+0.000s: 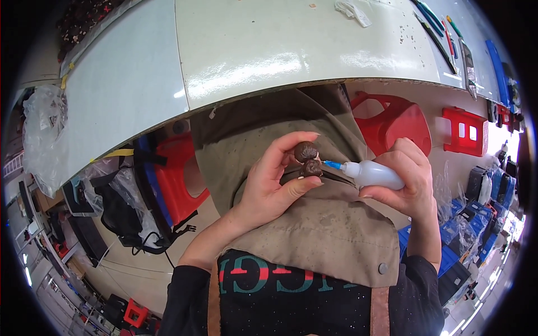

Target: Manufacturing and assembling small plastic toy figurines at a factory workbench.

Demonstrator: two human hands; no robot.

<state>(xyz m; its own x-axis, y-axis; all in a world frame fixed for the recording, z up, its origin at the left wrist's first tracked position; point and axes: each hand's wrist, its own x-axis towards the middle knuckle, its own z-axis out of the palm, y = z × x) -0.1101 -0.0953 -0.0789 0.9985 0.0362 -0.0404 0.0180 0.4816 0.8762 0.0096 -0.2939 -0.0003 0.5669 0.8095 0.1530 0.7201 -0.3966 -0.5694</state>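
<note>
My left hand (274, 179) grips a small dark brown piece (306, 152) between thumb and fingers. It has two rounded lobes, one above the other, with a paler bit at the side; its exact kind I cannot make out. In my right hand (406, 176) is a translucent white squeeze bottle (376, 175), lying sideways with its blue needle tip (333, 164) pointing left. That tip is at the right side of the brown piece, close to the gap between the lobes; whether it touches is too small to tell. Both hands are above the olive-brown apron (330, 224) over my lap.
Ahead stands a pale glossy table (269, 45), its near edge curving past my hands. A crumpled white scrap (353, 12) and several pens and tools (434, 33) lie on it. Red stools (398, 123) are underneath. A black bag (123, 207) is at left, blue crates (448, 241) at right.
</note>
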